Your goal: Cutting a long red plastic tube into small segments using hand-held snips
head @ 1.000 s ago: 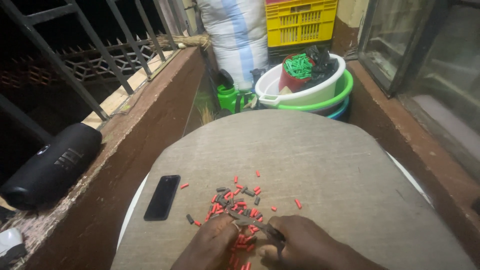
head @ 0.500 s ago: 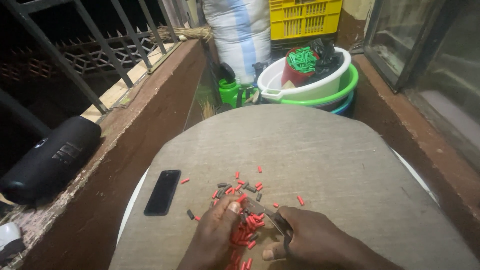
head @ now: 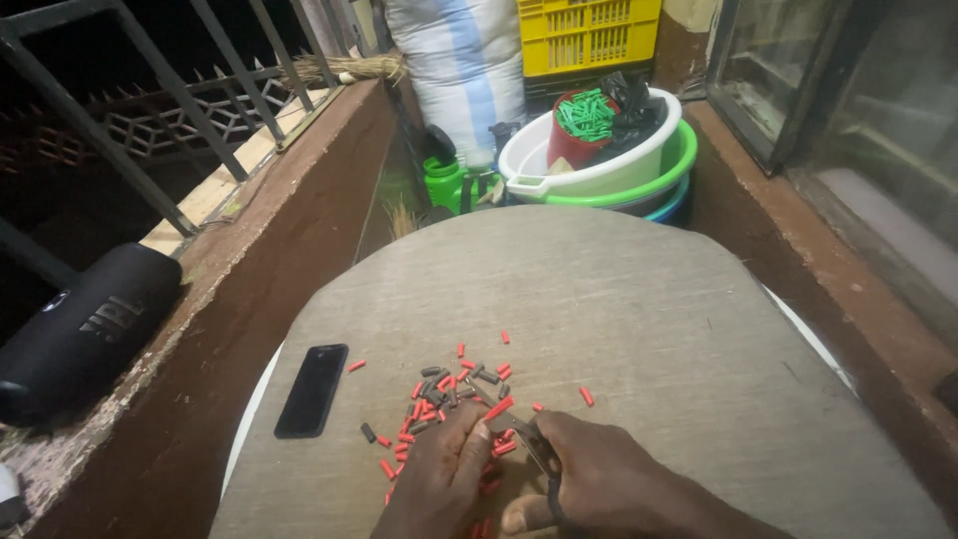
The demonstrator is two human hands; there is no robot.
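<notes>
At the far left of the frame a black speaker (head: pixel 85 329) lies on the ledge, and a black phone (head: pixel 311 389) lies flat on the worktop (head: pixel 619 299), well apart from the work.

Lower centre, the left hand (head: pixel 439 484) rests palm down on the worktop, its fingers (head: pixel 469 449) held close together and pressing on the near edge of a scatter of pieces (head: pixel 454 389). A red piece (head: pixel 499 407) stands tilted at the fingertips; I cannot tell whether the hand pinches it or only touches it.

The pieces are short little tubes, most of them red, a few dark grey, lying loose and in no order, thickest just above the hands, with strays further out. They look very light and likely stiff, so they would probably roll or skid under a push and are easy to lose. One at a time, pinched across the middle between thumb and fingertip, seems the surest hold.

Just right of the left hand, the right hand (head: pixel 599 484) is closed around a thin dark tool (head: pixel 534 449), whose tip points up into the pile. What kind of tool it is I cannot tell.

In the upper right, stacked basins (head: pixel 599 170) stand behind the worktop.
</notes>
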